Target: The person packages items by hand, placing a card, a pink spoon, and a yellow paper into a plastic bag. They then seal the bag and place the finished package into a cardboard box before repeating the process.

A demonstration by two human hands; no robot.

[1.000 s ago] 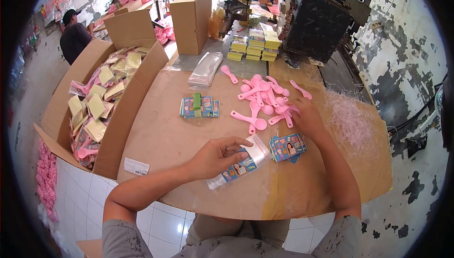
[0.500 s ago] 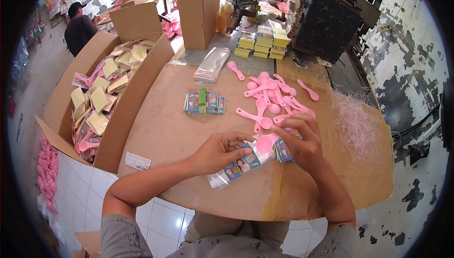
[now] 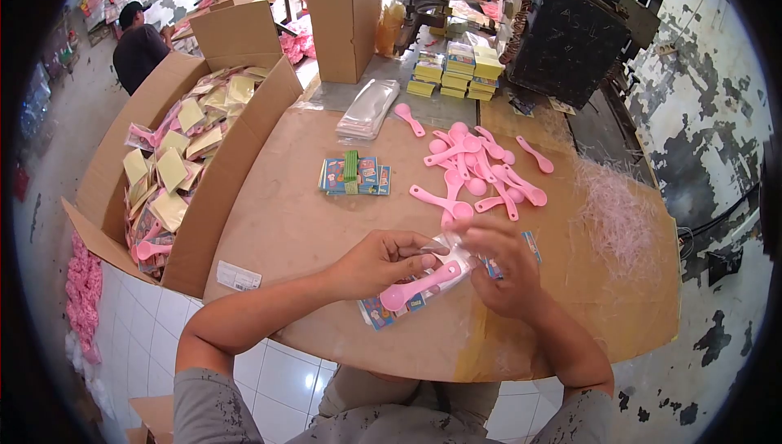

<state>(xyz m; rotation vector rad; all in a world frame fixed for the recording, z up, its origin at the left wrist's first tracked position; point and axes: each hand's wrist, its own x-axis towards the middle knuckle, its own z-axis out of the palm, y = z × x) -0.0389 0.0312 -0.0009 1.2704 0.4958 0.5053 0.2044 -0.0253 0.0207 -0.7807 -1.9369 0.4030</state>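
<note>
My left hand [image 3: 389, 263] pinches a clear plastic bag [image 3: 450, 250] near its mouth, thumb on top. Through the film a pink measuring spoon [image 3: 397, 297] shows, its bowl toward me and its handle pointing up toward the mouth. A printed blue card [image 3: 376, 312] lies under the spoon. My right hand [image 3: 501, 269], its fingers smeared by motion, is beside the bag's mouth. More blue cards [image 3: 531, 245] lie partly hidden beneath it. Just beyond both hands is a heap of pink measuring spoons [image 3: 464, 155].
An open carton [image 3: 236, 191] of packed bags stands at the left. On the table are a banded card bundle [image 3: 350, 175], flat plastic bags [image 3: 368, 110], card stacks [image 3: 456, 69] and plastic shreds [image 3: 623, 216]. A black machine box [image 3: 570, 49] stands behind. Two other people work farther off.
The pink spoon has left my right hand's fingers and slid down into the bag over the card. My right hand has shifted slightly left and down, beside the bag's mouth.
</note>
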